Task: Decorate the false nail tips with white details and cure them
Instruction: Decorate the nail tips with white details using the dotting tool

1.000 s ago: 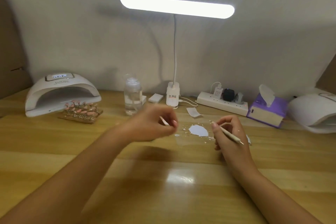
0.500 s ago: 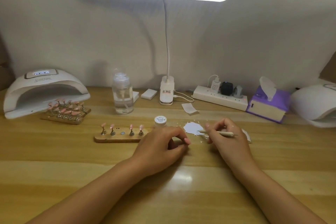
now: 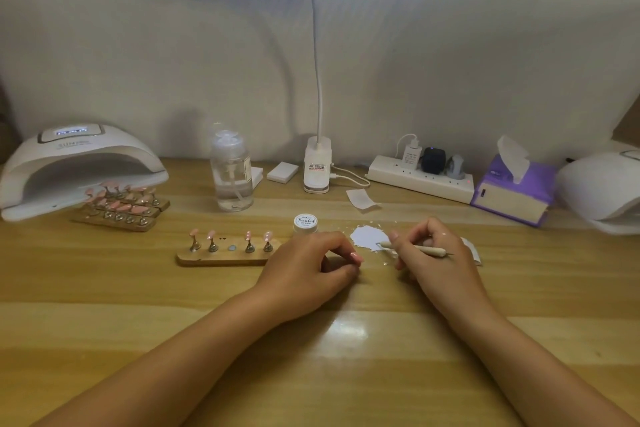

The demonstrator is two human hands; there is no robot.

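Observation:
A wooden holder carries several pink false nail tips on small metal stands; its middle slot is bare. My left hand rests on the table right of the holder, fingers curled, pinching what looks like a pink nail tip that is mostly hidden. My right hand holds a thin wooden dotting tool, one end touching a puddle of white gel on a clear sheet. A small white gel jar stands behind my left hand.
A white curing lamp sits at the back left with more holders of pink tips in front. A clear pump bottle, desk lamp base, power strip, purple tissue box and a second lamp line the back.
My left hand came down from mid-air and now rests on the table beside the holder. My right hand turned the tool flat and brought its end to the white gel.

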